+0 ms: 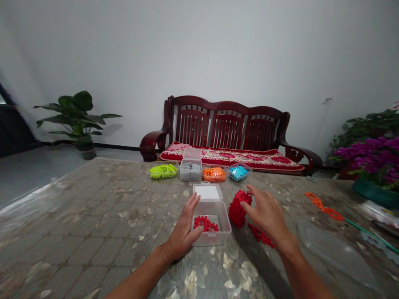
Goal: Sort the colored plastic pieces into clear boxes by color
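My left hand [186, 228] lies along the left side of a clear plastic box [222, 236], its thumb over the near rim. Several flat red interlocking building pieces [205, 223] lie inside the box, and its white-looking lid [207, 192] is flipped back. To the right of the box, a thick bundle of red building pieces [237, 211] leans at a slant. My right hand [264, 207] has its thumb on the front of the bundle and a fingertip at its top edge. More red pieces [260, 236] lie on the table under that hand.
Clear boxes of green pieces [163, 171], grey pieces [190, 171], orange pieces [214, 174] and blue pieces [239, 172] line the far table edge. A loose clear lid [333, 249] and an orange linked shape [324, 206] lie at right, near a purple flowering plant [370, 158].
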A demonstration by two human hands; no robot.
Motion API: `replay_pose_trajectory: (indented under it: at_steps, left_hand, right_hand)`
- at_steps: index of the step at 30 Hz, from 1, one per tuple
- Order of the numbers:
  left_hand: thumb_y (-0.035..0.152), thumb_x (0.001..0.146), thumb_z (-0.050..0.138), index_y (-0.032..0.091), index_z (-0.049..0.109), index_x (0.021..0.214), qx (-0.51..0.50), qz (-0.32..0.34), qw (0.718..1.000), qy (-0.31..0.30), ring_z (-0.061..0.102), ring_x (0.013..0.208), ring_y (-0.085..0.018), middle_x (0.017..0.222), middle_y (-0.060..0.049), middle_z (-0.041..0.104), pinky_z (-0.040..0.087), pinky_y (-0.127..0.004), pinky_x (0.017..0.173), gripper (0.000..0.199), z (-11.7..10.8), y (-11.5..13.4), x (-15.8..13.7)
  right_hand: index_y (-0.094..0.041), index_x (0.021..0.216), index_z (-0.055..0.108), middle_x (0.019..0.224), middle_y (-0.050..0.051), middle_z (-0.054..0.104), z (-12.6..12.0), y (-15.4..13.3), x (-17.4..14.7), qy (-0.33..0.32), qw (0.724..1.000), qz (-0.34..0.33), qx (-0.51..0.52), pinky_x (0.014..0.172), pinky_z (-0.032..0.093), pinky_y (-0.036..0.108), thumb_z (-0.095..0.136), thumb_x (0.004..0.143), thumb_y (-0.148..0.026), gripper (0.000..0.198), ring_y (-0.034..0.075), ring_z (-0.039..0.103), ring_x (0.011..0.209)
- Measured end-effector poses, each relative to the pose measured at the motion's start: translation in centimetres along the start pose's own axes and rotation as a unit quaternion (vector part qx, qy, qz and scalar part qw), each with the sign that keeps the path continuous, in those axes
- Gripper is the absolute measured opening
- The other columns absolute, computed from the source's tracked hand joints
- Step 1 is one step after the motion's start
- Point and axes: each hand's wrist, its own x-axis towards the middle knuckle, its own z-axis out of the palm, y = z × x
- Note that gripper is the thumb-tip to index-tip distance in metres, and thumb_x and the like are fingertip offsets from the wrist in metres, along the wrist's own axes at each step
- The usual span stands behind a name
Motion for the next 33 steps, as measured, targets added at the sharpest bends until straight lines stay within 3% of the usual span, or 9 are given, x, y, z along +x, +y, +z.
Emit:
replay_pose_trajectory:
  at_steps: [7, 13, 17, 21, 25, 28, 33]
  left_hand:
    - [0.049, 0.1, 0.05, 0.03, 0.02, 0.164, -0.004, 0.009, 1.0, 0.003, 0.016, 0.159, -0.038, 0.172, -0.012, 0.017, 0.017, -0.062, 0.127, 0.073, 0.1, -0.1, 0.1]
    - [0.05, 0.101, 0.049, 0.028, 0.021, 0.164, 0.006, 0.014, 1.0, 0.008, 0.018, 0.159, -0.038, 0.172, -0.013, 0.019, 0.018, -0.061, 0.127, 0.072, 0.1, 0.1, 0.2]
    - [0.051, 0.101, 0.048, 0.028, 0.02, 0.164, 0.007, 0.019, 1.0, 0.004, 0.017, 0.159, -0.038, 0.172, -0.014, 0.018, 0.018, -0.061, 0.127, 0.072, 0.0, 0.0, 0.1]
    - [0.051, 0.101, 0.048, 0.027, 0.02, 0.163, 0.009, 0.016, 1.0, 0.002, 0.016, 0.159, -0.038, 0.171, -0.014, 0.018, 0.017, -0.061, 0.127, 0.072, 0.0, -0.1, 0.1]
    - [0.05, 0.101, 0.049, 0.027, 0.021, 0.163, 0.009, 0.012, 1.0, 0.002, 0.016, 0.159, -0.038, 0.171, -0.014, 0.018, 0.017, -0.062, 0.127, 0.071, 0.1, -0.2, 0.1]
    - [0.047, 0.101, 0.05, 0.027, 0.022, 0.163, 0.006, 0.01, 1.0, 0.001, 0.017, 0.159, -0.038, 0.171, -0.014, 0.018, 0.017, -0.063, 0.127, 0.071, 0.1, -0.2, 0.1]
    - [0.046, 0.1, 0.05, 0.026, 0.023, 0.163, -0.003, 0.007, 1.0, -0.001, 0.016, 0.159, -0.038, 0.172, -0.015, 0.016, 0.016, -0.063, 0.127, 0.071, 0.1, -0.2, 0.1]
  right_hand:
    - [-0.019, 0.14, 0.057, 0.12, 0.01, 0.073, -0.2, -0.5, -0.1, 0.022, 0.996, -0.021, 0.089, 0.099, 0.048, 0.047, 0.068, 0.082, -0.032, 0.06, 0.032, 0.063, 0.111]
    - [-0.02, 0.142, 0.057, 0.123, 0.01, 0.069, 0.6, -4.4, -1.5, -0.085, 0.971, -0.145, 0.169, 0.102, 0.047, 0.044, 0.071, 0.076, -0.019, 0.067, 0.028, 0.06, 0.114]
    - [-0.019, 0.139, 0.06, 0.124, 0.012, 0.07, 1.8, -5.5, -1.6, -0.128, 0.959, -0.175, 0.182, 0.102, 0.048, 0.044, 0.07, 0.078, -0.018, 0.061, 0.028, 0.059, 0.116]
    - [-0.022, 0.127, 0.069, 0.127, 0.008, 0.072, 2.0, -4.5, -1.4, -0.086, 0.959, -0.187, 0.196, 0.108, 0.045, 0.044, 0.062, 0.078, -0.01, 0.051, 0.026, 0.057, 0.122]
    - [-0.024, 0.113, 0.074, 0.118, 0.006, 0.076, 1.1, -2.8, -1.4, 0.009, 0.967, -0.159, 0.2, 0.109, 0.044, 0.046, 0.052, 0.085, -0.012, 0.038, 0.025, 0.061, 0.116]
    - [-0.024, 0.116, 0.074, 0.117, 0.008, 0.076, 0.5, -1.3, -1.1, 0.06, 0.981, -0.093, 0.16, 0.104, 0.047, 0.046, 0.053, 0.089, -0.022, 0.035, 0.027, 0.062, 0.115]
    - [-0.019, 0.133, 0.066, 0.122, 0.013, 0.073, 0.3, 0.3, -0.3, 0.027, 0.998, -0.005, 0.052, 0.1, 0.048, 0.046, 0.064, 0.086, -0.039, 0.052, 0.032, 0.063, 0.116]
